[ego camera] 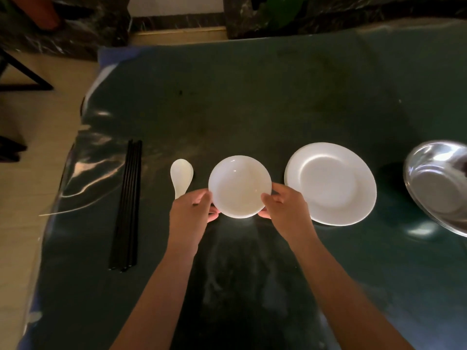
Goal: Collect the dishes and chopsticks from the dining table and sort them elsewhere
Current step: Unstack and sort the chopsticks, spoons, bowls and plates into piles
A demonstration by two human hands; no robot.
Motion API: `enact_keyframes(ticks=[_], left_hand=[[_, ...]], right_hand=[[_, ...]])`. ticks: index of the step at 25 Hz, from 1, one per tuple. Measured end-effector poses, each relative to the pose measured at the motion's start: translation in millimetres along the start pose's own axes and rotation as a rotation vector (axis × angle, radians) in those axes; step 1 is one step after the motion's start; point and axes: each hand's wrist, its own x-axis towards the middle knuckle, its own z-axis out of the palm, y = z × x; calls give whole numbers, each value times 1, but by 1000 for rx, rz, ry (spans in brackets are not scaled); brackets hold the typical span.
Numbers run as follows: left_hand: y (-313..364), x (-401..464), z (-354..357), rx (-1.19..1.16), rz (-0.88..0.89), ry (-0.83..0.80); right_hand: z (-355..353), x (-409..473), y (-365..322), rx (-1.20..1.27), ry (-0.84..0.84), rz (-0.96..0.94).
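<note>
my fingers (202,198) on the left hand (188,213) were clamped on the near left rim of the small white bowl (238,185), thumb over the edge and the other fingertips showing underneath. the fingers (274,198) of my right hand (285,210) were clamped on the near right rim in the same way, thumb on top and fingertips tucked below. so both hands gripped the one bowl between them, and it sat upright, empty, with its mouth toward me. i could not tell whether its base was touching the surface (252,109) or just clear of it.

just left of the bowl lay a white soup spoon (181,176), scoop away from me, its handle running down behind my left hand. farther left, well apart from the spoon, a bundle of black chopsticks (127,205) lay together, pointing away from me near the left edge of the surface. just right of the bowl sat a white plate (331,184), flat and empty, its rim close to my right knuckles. beyond the plate, at the right border of the view, stood a steel basin (439,185), cut off by the frame.

the surface itself was dark green and glossy under a clear cover that caught the light. past its left edge was pale floor (32,117).
</note>
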Motion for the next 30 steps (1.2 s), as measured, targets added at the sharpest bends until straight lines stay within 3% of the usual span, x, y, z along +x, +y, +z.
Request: enact_keyframes(ticks=[10, 12, 14, 15, 17, 20, 22, 25, 30], left_hand=[[-9, 12, -14, -98, 1, -130], [-13, 9, -25, 54, 137, -79], [-25, 4, -44, 292, 384, 51], [-34, 1, -54, 416, 503, 83], [-55, -3, -70, 627, 620, 64], [-74, -4, -79, 781, 637, 1], [-79, 0, -79, 775, 672, -5], [-77, 10, -77, 718, 678, -16], [-78, 22, -78, 675, 672, -7]], right_hand=[[1, 6, -16, -24, -3, 112], [-4, 7, -24, -146, 189, 11], [-4, 16, -44, -199, 335, -245], [1, 25, -57, -242, 298, -383], [18, 51, -85, -366, 62, -575], [56, 83, -119, -574, -341, -571], [80, 95, -124, -683, -491, -526], [102, 103, -123, -704, -519, -511], [113, 110, -123, -665, -387, -457]])
